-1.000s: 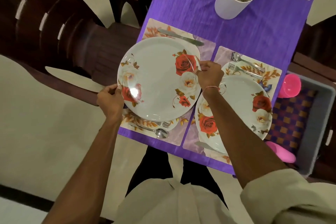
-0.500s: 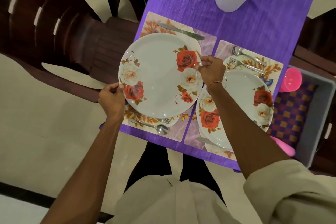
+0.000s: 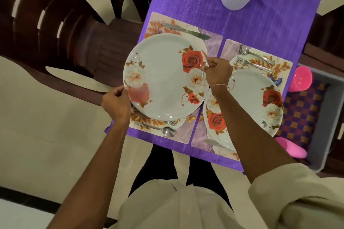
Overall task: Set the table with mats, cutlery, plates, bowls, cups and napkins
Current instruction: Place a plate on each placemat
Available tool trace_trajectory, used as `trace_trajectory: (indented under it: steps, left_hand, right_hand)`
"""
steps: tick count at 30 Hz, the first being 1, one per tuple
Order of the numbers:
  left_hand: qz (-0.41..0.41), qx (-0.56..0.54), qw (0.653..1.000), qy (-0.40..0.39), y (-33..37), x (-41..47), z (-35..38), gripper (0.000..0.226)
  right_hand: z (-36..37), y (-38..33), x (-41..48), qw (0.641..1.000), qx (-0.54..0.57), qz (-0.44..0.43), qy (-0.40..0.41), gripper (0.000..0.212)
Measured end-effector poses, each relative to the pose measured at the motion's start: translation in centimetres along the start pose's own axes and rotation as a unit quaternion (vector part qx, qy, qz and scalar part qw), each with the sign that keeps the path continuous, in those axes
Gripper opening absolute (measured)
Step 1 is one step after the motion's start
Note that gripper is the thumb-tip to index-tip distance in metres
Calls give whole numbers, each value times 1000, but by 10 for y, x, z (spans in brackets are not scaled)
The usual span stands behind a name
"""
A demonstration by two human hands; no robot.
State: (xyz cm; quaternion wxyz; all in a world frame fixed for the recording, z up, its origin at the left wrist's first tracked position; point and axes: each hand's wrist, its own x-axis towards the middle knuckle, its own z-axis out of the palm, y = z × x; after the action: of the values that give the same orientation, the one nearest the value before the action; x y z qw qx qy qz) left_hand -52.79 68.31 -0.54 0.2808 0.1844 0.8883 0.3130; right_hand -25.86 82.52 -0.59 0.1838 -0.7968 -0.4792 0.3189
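Gripped plate (image 3: 163, 78) at opposite rims, left hand (image 3: 116, 105) and right hand (image 3: 218, 72) both pinching its edge; plate between the hands, over mat (image 3: 212, 46). Likely plate-laying step. Next: needed level lowering between knife (image 3: 186, 30) and spoon (image 3: 167, 131), then release.

Both arms reach forward with bare forearms. Left grip (image 3: 117, 102): the fingers are curled round the near left rim of the plate (image 3: 163, 80), with the thumb on the rim's upper face and the back of the hand toward the camera. Right grip (image 3: 218, 72), ahead of and to the right of the left grip: thumb and fingertips pinch the opposite rim. A thin thread band (image 3: 219, 86) circles the wrist just behind this grip. The right forearm runs back diagonally to a pale sleeve (image 3: 297, 201). The left forearm leaves the frame at the lower edge.
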Motion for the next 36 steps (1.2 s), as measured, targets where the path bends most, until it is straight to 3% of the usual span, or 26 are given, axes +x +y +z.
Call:
trace_trajectory:
  steps: [11,27,36]
  left_hand:
    - [-27,-11,999,-25,-3,-1,-7,19]
    - [-50,10,998,26,4,-6,-2,21]
    - [-48,10,998,28,4,-3,-5,15]
  right_hand:
    - [-1,-2,-7,1000,4,6,-4,32]
    - [5,-13,-18,995,-78,-4,62,29]
    - [2,-17,-16,997,-55,-17,58,26]
